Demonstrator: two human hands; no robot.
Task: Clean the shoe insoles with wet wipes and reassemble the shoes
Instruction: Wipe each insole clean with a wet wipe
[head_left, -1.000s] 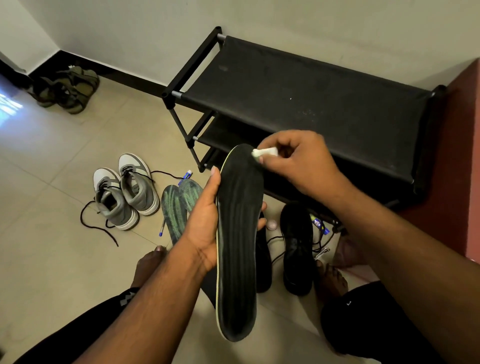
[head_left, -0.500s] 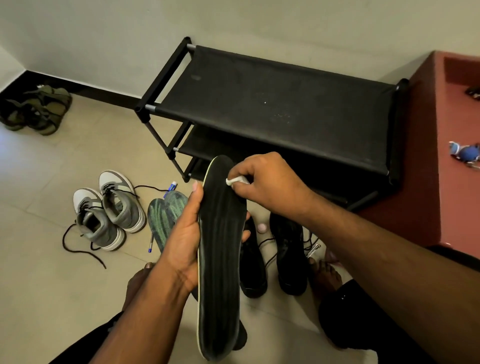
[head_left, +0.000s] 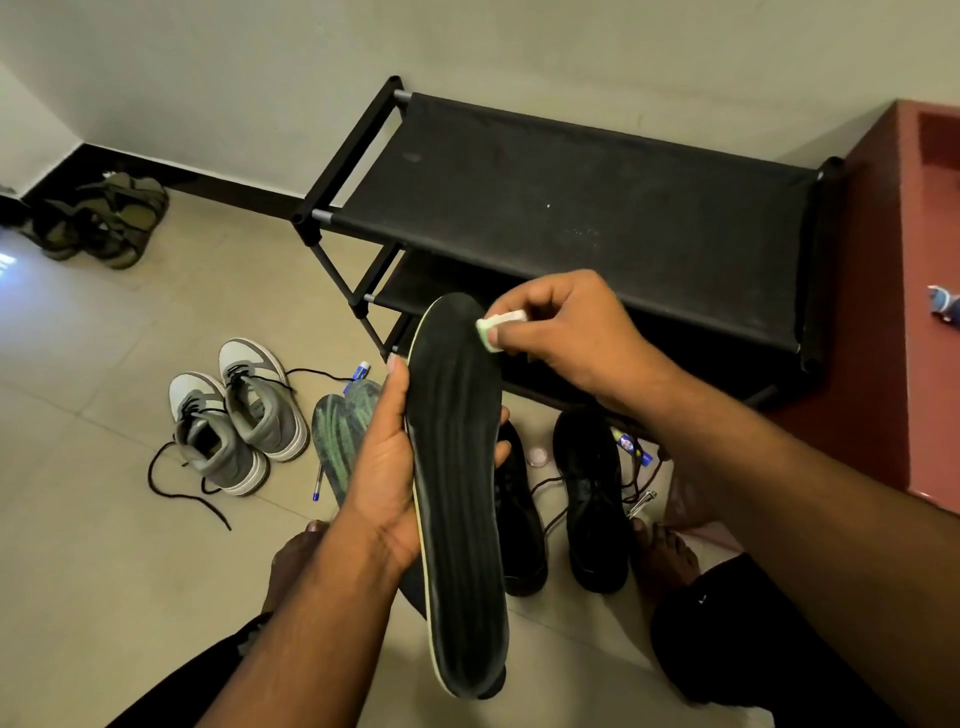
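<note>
Left of the long black ribbed insole (head_left: 460, 467) stand grey-and-white lace-up sneakers (head_left: 236, 421). The left hand (head_left: 387, 467) grips the insole's middle; the right hand (head_left: 566, 332) pinches a folded white wet wipe (head_left: 496, 332) against its top edge.

Black rack (head_left: 571, 208); sandals (head_left: 98, 223), perhaps.

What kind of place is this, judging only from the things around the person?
Probably the entryway of a home. A black shoe rack stands against the wall, grey sneakers and black shoes lie on the tiled floor, and a pair of sandals sits in the corner.
</note>
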